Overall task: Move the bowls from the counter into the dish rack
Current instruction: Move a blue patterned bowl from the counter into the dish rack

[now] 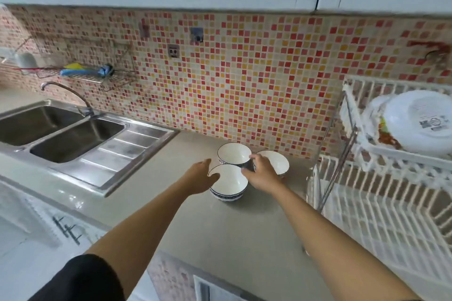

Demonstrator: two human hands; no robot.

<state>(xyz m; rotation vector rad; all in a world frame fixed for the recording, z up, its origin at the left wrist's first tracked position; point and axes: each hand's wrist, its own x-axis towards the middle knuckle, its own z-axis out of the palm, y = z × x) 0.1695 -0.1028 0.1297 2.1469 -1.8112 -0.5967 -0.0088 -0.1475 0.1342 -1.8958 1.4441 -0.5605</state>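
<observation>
Three white bowls sit clustered on the grey bench [171, 203], near the tiled wall [244, 76] and well back from the front edge. The near bowl [228, 184] touches the back bowl [233, 154], and the right bowl [276, 160] sits just beside both. Open bench lies in front of the cluster and to its left, as far as the sink's [73, 139] draining board. To the right, the white dish rack [381, 205] stands on the bench, its wire frame near the right bowl with a narrow strip of bare bench between them. The lower tier of the rack looks free of dishes (the upper tier carries white plates [415, 122] on edge).

The left hand [200, 176] lies against the left rim of the near bowl, fingers loosely spread, with a wide grip that is closed on nothing. The right hand [263, 175] covers the gap between the near and right bowls. Its fingertips reach the rim of the back bowl, and its palm hides part of the right bowl. Whether its grip has closed on any bowl cannot be told from this angle. All three bowls rest on the bench, none lifted.
</observation>
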